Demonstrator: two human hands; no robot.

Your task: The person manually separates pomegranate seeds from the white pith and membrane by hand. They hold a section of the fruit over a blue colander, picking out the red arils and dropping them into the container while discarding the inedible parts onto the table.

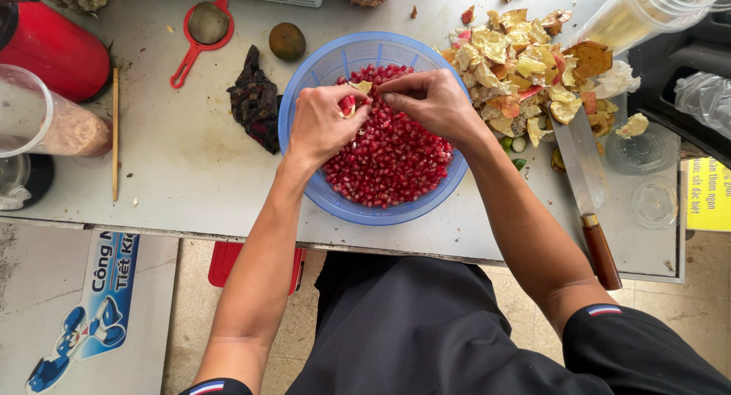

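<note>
Two hands over blue colander (304, 148) of red seeds (392, 163), left hand (324, 125) fingers grasping pomegranate piece (352, 98), right hand (430, 102) fingers pinching its top

Both hands work over a blue plastic colander (308, 148) full of red pomegranate seeds (392, 163). The left hand (324, 125) holds a small piece of pomegranate (352, 98), and the right hand (434, 102) pinches it from the other side. A heap of pale peels (525, 68) lies right of the colander. A knife with a brown handle (590, 189) rests near the peels.
</note>
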